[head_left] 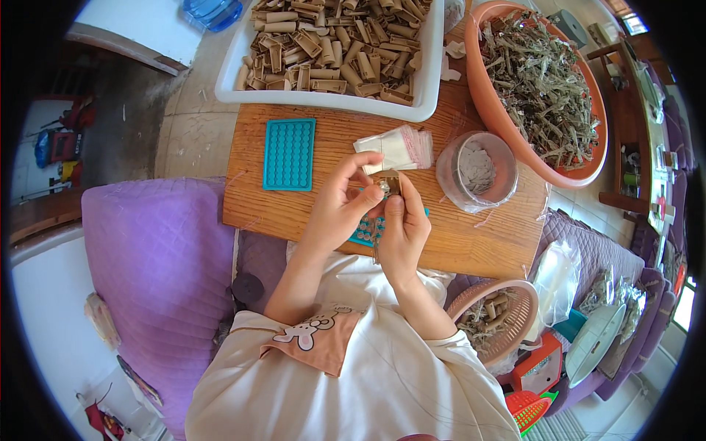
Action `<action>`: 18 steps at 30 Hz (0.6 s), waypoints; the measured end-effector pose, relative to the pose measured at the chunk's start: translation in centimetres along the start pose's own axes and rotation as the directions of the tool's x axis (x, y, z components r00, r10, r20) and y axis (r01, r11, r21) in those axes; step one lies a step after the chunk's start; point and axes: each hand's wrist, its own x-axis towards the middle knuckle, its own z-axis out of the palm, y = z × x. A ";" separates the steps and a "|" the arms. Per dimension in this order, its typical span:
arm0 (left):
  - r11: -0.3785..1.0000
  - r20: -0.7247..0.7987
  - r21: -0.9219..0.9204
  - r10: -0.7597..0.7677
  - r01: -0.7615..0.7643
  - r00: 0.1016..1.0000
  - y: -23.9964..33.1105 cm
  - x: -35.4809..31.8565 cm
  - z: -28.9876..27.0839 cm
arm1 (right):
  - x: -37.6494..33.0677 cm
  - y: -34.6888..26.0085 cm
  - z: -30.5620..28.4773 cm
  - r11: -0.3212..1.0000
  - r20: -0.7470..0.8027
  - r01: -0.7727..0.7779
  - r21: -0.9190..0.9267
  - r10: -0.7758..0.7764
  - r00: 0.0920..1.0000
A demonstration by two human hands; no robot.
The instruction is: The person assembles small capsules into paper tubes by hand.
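Both hands meet above the near part of the wooden table. A small brown half-tube piece (394, 179) is gripped in my right hand (403, 229), thumb against it. My left hand (344, 200) has its thumb and forefinger curled at the left end of that piece; something small and shiny shows there, too small to name. A thin stringy strand (377, 248) hangs below the fingers of my right hand. Beneath the hands lies a teal tray with round cells (362, 237), partly hidden by them, some cells holding small clear round bits.
A second teal tray (289, 154) lies left. Beyond the hands are flat clear packets (397, 149) and a clear tub (476, 173) of white bits. A white bin (228, 81) of brown pieces and an orange basin (601, 140) of tangled strands stand behind; a pink basket (531, 305) sits right.
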 end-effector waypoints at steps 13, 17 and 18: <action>0.989 0.291 0.054 -0.149 0.139 0.945 4.4 -1.7 -5.2 | -0.7 -1.7 2.9 0.997 0.230 -0.072 -0.005 0.071 0.971; 0.983 0.274 0.173 -0.108 0.062 0.956 4.9 -2.2 -7.4 | -1.9 -1.7 5.1 0.996 0.255 -0.087 0.036 0.075 0.964; 0.982 0.275 0.186 -0.087 0.035 0.957 4.9 -2.2 -7.8 | -1.9 -1.6 5.5 0.996 0.253 -0.087 0.036 0.075 0.965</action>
